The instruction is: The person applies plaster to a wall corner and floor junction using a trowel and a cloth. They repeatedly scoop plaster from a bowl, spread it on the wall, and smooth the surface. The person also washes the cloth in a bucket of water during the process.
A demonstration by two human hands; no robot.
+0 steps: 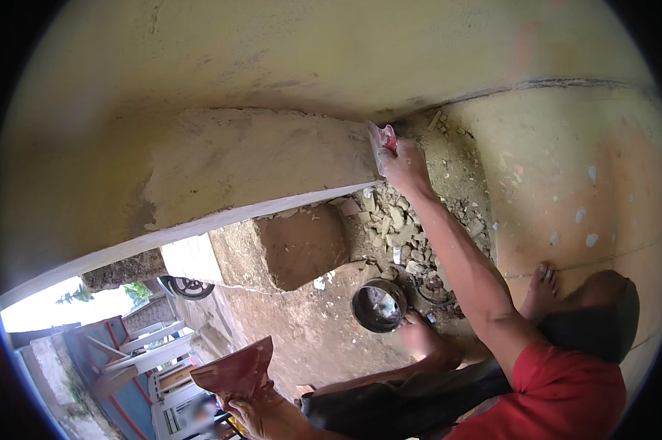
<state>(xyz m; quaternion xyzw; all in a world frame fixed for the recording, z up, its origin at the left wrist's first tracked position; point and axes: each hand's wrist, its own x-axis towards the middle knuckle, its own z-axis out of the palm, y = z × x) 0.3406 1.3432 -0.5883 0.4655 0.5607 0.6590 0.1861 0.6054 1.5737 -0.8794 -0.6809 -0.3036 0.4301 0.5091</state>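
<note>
Gripped in right hand [406, 163]: pale scraper [379, 147], probably light and stiff; in left hand [256, 415]: wide red plate [235, 369], likely similar. Best held at narrow end.

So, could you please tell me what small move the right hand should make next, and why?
Probably the right hand should draw its scraper leftward along the plaster: the blade sits at the corner end, and the uneven, patchy surface stretches off to the left. The left hand holds the red plate well apart.
</note>
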